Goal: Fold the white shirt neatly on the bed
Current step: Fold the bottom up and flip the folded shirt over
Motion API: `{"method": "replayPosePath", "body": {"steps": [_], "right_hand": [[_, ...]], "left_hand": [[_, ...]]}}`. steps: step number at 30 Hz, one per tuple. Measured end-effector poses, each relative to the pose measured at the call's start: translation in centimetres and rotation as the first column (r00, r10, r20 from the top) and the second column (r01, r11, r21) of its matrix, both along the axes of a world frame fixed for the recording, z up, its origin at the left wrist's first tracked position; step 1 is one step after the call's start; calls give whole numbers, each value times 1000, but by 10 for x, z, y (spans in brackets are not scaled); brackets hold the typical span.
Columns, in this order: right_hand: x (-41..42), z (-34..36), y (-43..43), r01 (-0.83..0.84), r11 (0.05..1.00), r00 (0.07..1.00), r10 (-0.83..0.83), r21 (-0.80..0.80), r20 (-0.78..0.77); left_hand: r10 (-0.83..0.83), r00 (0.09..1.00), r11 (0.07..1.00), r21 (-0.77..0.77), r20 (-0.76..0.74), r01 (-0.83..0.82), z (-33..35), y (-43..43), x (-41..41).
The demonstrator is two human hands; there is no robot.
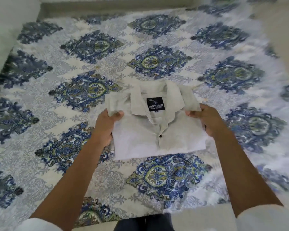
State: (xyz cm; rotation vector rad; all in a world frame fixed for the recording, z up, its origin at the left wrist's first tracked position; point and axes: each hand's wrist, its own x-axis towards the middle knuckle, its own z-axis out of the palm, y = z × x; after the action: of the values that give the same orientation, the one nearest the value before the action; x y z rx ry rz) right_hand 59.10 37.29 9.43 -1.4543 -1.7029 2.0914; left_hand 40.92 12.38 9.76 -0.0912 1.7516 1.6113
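**Shirt fold: basically done, tidy-up and release left**

The shirt (148,140) is already a compact rectangle: front up, sleeves tucked out of sight, collar (157,90) at the far end. The placket runs down the middle with one dark button (160,135). A black label (155,104) shows inside the open collar.

It sits mid-bed on the blue-and-white patterned cover (90,47). The near edge looks flat on the cover; I can't tell if the collar end is raised.

The left hand (105,127) grips the left shoulder edge, thumb curled on top and fingers underneath, hidden. The right hand (205,120) mirrors it on the right edge, thumb pinching from above and fingers wrapped below. Neither hand holds anything else.

My read:
- **Done:** side folds and the bottom-up fold.
- **Left:** the left shoulder corner sticks out past the body, the cloth bunches under both thumbs, and the collar points flare. It probably needs squaring, a smooth-down, then letting go.

Further out, dark trousers (143,222) show at the bottom edge and white cuffs (265,220) on the forearms.
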Motion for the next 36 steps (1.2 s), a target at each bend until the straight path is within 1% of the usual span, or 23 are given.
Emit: {"method": "replayPosePath", "body": {"steps": [2, 5, 8, 12, 13, 17, 19, 21, 25, 29, 36], "right_hand": [[47, 21, 3, 101, 995, 995, -101, 2, -12], [122, 44, 7, 245, 970, 970, -245, 5, -2], [203, 66, 15, 421, 907, 907, -421, -7, -23], [300, 86, 38, 563, 826, 826, -563, 12, -35], [336, 93, 50, 605, 797, 796, -604, 3, -48], [416, 115, 75, 649, 760, 755, -650, -37, -86], [478, 132, 92, 692, 722, 718, -690, -18, -92], [527, 145, 114, 707, 707, 705, -703, 16, -90], [598, 162, 151, 751, 659, 660, -747, 47, -81], [642, 170, 189, 781, 624, 623, -773, 38, -121], [702, 178, 291, 822, 568, 567, -812, 32, -138]], "left_hand": [[-116, 993, 993, 0, -22, 116, 27, 22, 22], [-300, 952, 953, 26, -61, 302, 54, 60, 64], [-425, 904, 902, 52, -55, 428, 78, 108, 117], [-551, 831, 832, 36, -78, 554, 105, 175, 197], [-580, 809, 811, 29, -94, 585, 113, 199, 228], [-624, 773, 775, 40, -112, 631, 129, 251, 302], [-669, 736, 737, 40, -104, 675, 140, 285, 359], [-686, 721, 720, 58, -96, 692, 151, 316, 404], [-718, 687, 684, 67, -114, 726, 166, 372, 477], [-753, 646, 643, 71, -122, 763, 171, 426, 520], [-791, 602, 595, 97, -109, 798, 172, 545, 574]]}}
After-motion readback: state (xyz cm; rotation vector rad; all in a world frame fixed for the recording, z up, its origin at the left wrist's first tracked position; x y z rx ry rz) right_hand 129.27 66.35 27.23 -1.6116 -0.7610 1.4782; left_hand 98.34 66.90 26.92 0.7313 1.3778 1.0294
